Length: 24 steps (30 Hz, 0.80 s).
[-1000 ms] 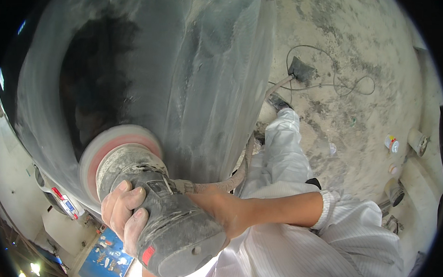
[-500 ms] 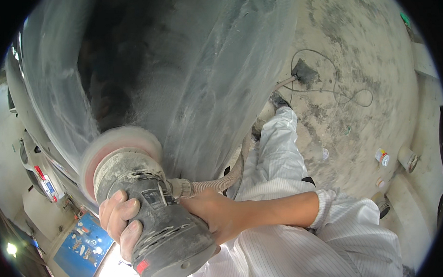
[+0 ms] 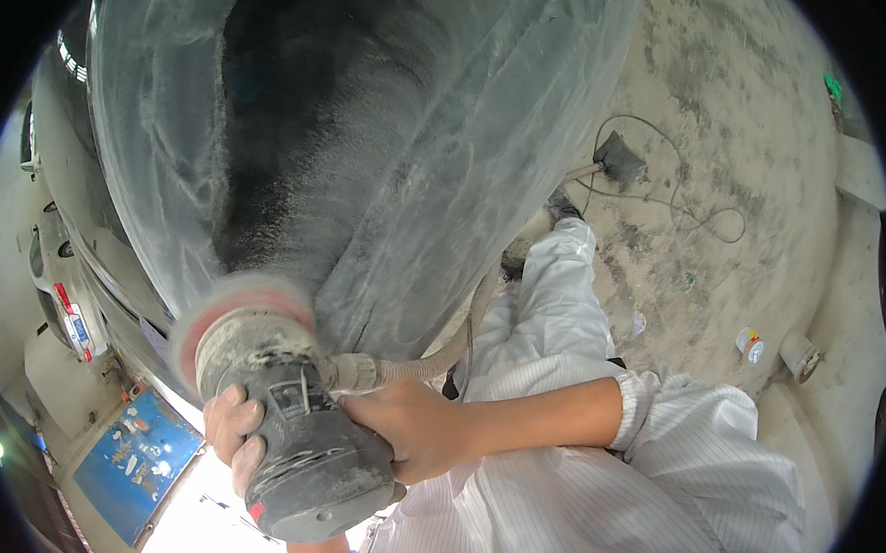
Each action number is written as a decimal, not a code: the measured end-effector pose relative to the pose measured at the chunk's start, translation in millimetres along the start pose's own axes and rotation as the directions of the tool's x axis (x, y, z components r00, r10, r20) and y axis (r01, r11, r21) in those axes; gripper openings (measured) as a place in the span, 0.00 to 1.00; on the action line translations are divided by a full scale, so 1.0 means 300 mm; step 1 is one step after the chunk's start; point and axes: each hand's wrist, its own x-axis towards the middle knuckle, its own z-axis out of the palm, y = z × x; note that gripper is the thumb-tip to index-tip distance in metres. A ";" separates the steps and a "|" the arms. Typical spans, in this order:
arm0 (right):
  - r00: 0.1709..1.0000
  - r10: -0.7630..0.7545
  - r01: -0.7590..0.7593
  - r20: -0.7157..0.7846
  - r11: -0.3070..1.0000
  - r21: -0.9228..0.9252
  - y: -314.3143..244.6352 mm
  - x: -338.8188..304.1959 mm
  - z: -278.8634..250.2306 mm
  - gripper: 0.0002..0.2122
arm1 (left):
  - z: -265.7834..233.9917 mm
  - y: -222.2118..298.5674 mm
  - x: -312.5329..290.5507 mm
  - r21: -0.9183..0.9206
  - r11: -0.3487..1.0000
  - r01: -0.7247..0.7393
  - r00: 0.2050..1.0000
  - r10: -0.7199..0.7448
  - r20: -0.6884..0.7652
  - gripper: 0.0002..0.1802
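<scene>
A dusty black-grey power sander (image 3: pixel 317 448) is held in both my hands. My left hand (image 3: pixel 233 433) wraps its fingers round the body's left side; its thumb is hidden. From the right, my right hand (image 3: pixel 411 430) grips the same body just below the hose joint, its fingertips mostly out of sight behind the tool. The round sanding pad (image 3: pixel 239 305), reddish and blurred at its rim, is at the near left end of a curved car panel (image 3: pixel 457 156). Whitish dust covers the grey panel around a darker black strip. Whether the pad touches the surface I cannot tell.
A ribbed dust hose (image 3: pixel 437 362) runs from the sander past my leg. On the dusty floor (image 3: pixel 758 160) are a looped cable (image 3: pixel 678 164), a labelled tin (image 3: pixel 750 344) and a grey cylinder (image 3: pixel 800 355). A blue board (image 3: pixel 137 463) and a parked car (image 3: pixel 55 287) appear at left.
The panel has shifted right in view, leaving the pad farther left and nearer me on it. The sander's rear end has moved slightly up and left. Both hands keep their grip.
</scene>
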 end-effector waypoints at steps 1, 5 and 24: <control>1.000 -0.003 0.003 -0.028 1.000 0.003 -0.007 -0.005 -0.016 0.27 | 0.020 0.003 0.017 -0.015 1.000 -0.017 1.000 0.017 0.001 0.31; 0.997 0.054 -0.050 -0.059 0.996 0.074 -0.031 -0.020 -0.101 0.38 | 0.136 0.022 0.141 -0.135 0.986 -0.095 0.994 0.088 -0.057 0.27; 0.999 0.000 0.004 0.050 0.997 -0.082 0.018 0.005 0.089 0.24 | 0.011 -0.095 -0.092 -0.235 0.972 0.030 0.981 -0.074 -0.178 0.33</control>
